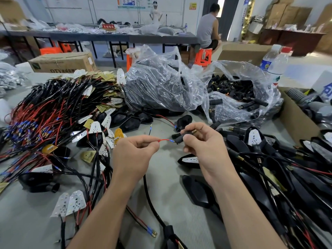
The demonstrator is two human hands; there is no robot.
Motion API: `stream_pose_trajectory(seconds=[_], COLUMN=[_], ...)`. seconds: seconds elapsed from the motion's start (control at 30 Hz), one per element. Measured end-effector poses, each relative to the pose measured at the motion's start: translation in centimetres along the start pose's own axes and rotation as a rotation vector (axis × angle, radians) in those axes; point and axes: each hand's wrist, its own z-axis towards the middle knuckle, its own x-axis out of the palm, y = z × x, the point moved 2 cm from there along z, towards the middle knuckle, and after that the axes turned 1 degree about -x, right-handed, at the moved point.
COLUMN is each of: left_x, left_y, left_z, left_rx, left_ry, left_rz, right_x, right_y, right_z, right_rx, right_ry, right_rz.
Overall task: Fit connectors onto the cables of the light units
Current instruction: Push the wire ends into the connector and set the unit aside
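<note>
Above a grey tabletop (167,169) crowded with black light units, the left hand (133,153) pinches a thin red wire (164,140) with a blue-sleeved tip. The right hand (203,146) is clamped on a small black cylindrical connector (179,140) with a brass end. Wire and connector lie along one left-to-right line between the hands, the tip just at the connector's mouth, ready to be pushed in.
</note>
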Motion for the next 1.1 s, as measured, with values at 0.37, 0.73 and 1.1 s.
stream_pose_trajectory(seconds=[0.37, 0.73, 1.1], left_x=[0.5, 0.2, 0.3], left_y=[-0.9, -0.9, -0.6], left_z=[-1.3, -0.5, -0.6], left_rx=[0.135, 0.163, 0.136], left_ry=[0.128, 0.076, 0.061], left_rz=[0.182, 0.365, 0.231], right_x=[1.4, 1.2, 1.1], right_y=[-0.9, -0.7, -0.4], right_z=[-0.6, -0.7, -0.5], right_rx=[0.074, 0.096, 0.186], right_ry=[0.033, -0.003, -0.023], right_rz=[0.010, 0.040, 0.145])
